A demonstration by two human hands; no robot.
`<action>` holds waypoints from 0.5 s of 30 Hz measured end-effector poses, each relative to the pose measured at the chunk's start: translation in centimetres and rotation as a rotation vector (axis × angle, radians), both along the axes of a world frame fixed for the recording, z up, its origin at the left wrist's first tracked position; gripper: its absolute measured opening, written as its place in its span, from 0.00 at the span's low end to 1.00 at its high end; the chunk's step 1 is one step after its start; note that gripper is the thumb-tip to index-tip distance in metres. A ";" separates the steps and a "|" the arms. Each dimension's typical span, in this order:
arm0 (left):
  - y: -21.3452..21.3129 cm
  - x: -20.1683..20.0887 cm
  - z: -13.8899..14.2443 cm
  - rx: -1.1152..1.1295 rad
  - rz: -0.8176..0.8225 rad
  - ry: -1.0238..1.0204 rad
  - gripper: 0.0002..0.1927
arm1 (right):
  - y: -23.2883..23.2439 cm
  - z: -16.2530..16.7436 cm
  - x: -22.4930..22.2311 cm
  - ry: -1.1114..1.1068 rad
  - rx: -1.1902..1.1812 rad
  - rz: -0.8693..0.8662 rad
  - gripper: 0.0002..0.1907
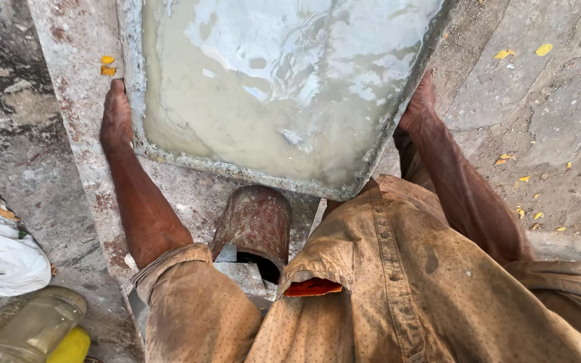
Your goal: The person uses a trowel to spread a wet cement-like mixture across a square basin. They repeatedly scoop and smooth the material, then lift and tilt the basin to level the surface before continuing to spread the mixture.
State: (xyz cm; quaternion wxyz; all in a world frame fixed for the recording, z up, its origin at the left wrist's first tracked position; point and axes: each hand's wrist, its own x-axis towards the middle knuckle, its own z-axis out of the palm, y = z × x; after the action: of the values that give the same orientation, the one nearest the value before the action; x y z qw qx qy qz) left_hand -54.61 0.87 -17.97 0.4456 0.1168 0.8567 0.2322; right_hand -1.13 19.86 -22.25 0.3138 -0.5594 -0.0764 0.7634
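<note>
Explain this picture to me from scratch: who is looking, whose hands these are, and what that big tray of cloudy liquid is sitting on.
There is no machine here. A camera worn on a person's head looks straight down, so you see their own arms and tan shirt. The left hand rests on the left rim of a wide shallow tray filled with milky grey liquid; the right hand presses on its right edge. The fingers are mostly hidden. The tray lies on a rough, rust-stained slab. Below it stands a rusty metal cylinder. At lower left lie a white cloth and a clear jar with a yellow lid. Small yellow leaves dot the ground.
</note>
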 end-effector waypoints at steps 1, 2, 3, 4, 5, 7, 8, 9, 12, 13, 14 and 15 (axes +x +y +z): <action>0.0 0.0 -0.1 0.001 0.004 -0.013 0.41 | 0.0 -0.2 0.1 -0.040 -0.058 -0.060 0.24; 0.0 -0.1 -0.2 -0.001 0.011 -0.025 0.41 | -0.1 -0.4 0.2 -0.081 -0.116 -0.119 0.19; -0.1 -0.1 -0.4 -0.008 0.014 -0.041 0.41 | -0.2 -0.4 0.3 -0.083 -0.099 -0.117 0.18; 0.0 -0.2 -0.4 0.054 0.033 -0.107 0.41 | -0.3 -0.5 0.4 -0.088 -0.079 -0.118 0.17; 0.0 -0.1 -0.4 0.120 0.056 -0.173 0.41 | -0.4 -0.3 0.3 -0.093 -0.055 -0.116 0.16; 0.1 -0.1 -0.3 0.086 0.085 -0.173 0.41 | -0.9 -0.2 0.6 -0.024 -0.034 -0.055 0.18; 0.2 -0.1 -0.2 -0.014 0.091 -0.101 0.42 | -1.0 0.0 0.4 0.014 -0.021 -0.024 0.21; 0.3 0.0 -0.1 -0.116 0.100 -0.029 0.42 | -1.1 0.2 0.2 0.037 -0.033 -0.023 0.24; 0.6 0.3 0.2 -0.063 0.053 -0.061 0.41 | -0.9 0.9 -0.2 0.126 -0.006 -0.003 0.32; 0.7 0.4 0.2 -0.025 0.053 -0.096 0.41 | -0.9 1.1 -0.2 0.168 0.046 0.020 0.34; 0.8 0.4 0.1 0.018 0.052 -0.129 0.40 | -0.8 1.3 -0.2 0.212 0.102 0.042 0.36; 0.8 0.5 0.0 0.059 0.047 -0.159 0.40 | -0.8 1.4 -0.3 0.212 0.063 0.050 0.38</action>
State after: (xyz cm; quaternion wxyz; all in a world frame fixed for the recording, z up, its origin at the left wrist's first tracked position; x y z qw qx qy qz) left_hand -54.16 1.66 -17.99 0.5028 0.0909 0.8139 0.2766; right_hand -1.39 19.09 -20.81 0.3184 -0.4632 -0.0804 0.8232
